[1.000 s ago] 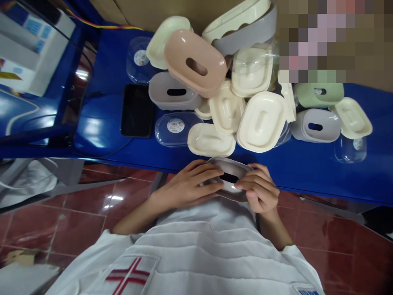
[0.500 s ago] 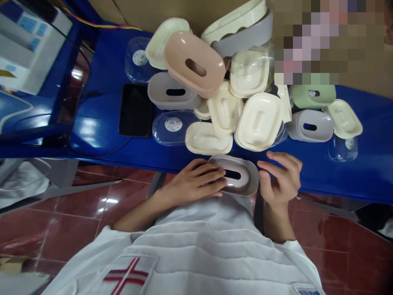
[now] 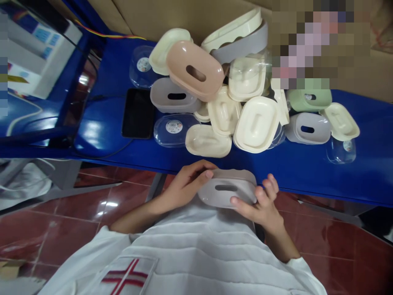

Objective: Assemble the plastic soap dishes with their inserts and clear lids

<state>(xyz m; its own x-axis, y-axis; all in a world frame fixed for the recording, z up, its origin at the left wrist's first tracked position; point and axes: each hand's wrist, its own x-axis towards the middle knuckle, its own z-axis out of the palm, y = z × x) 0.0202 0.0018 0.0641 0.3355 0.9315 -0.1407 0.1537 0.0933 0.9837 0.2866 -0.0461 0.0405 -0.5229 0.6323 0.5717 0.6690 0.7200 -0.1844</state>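
A grey oval plastic box with a slot in its face (image 3: pixel 211 196) is tilted between my hands, at the table's front edge and over my lap. My left hand (image 3: pixel 187 184) grips its left end, with the thumb on top and the other fingers hidden behind. At the right end, my right hand (image 3: pixel 264 205) has its thumb against the near face and fingertips by the edge, while other fingers stick up loosely. Just beyond lie cream oval trays, among them one flat tray (image 3: pixel 208 141) and another propped tray (image 3: pixel 257 123).
On the blue table (image 3: pixel 101 82) are a pink slotted box (image 3: pixel 181 65), a grey slotted box (image 3: pixel 162 94), a green box (image 3: pixel 322 98), clear lids (image 3: pixel 166 135) with stickers, and a dark phone-like device (image 3: pixel 138 114) at left. Cardboard (image 3: pixel 172 16) stands behind.
The grey box has tipped so its slotted face leans toward me. My left thumb has come onto it, and my right hand has moved left and down to touch it.
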